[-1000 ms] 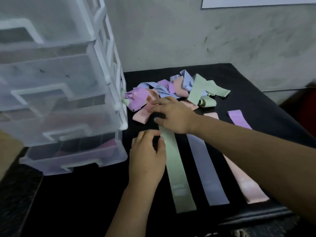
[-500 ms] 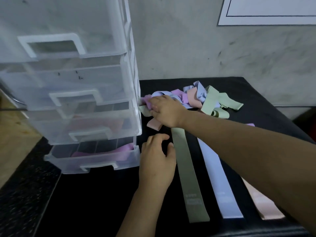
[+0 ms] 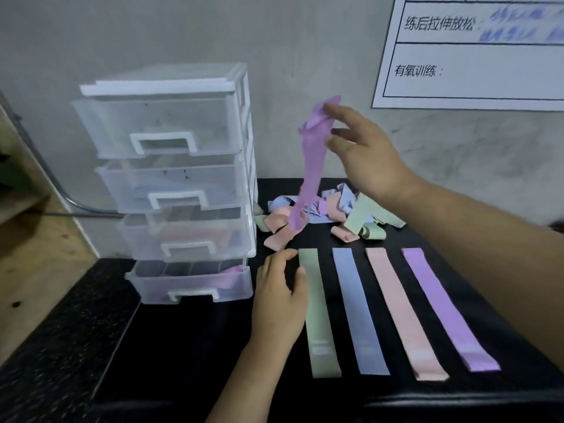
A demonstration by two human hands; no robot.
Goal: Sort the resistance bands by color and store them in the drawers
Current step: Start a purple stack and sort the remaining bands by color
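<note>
My right grip (image 3: pixel 363 154) pinches the top of a hanging purple fabric resistance band (image 3: pixel 311 172); my left grip (image 3: pixel 277 297) rests spread on the black table (image 3: pixel 183 346).

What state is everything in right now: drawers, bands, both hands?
Right hand, raised, fingers pinching the held purple band.
Held purple band, hanging, lower end at the pile.
Left hand, open, resting on the table beside the flat bands.
Flat bands, four, laid straight, side by side, apart.
Pile, tangled, unsorted.
Bottom drawer, partly out, purple bands inside.
Third drawer, pink bands inside.
</note>
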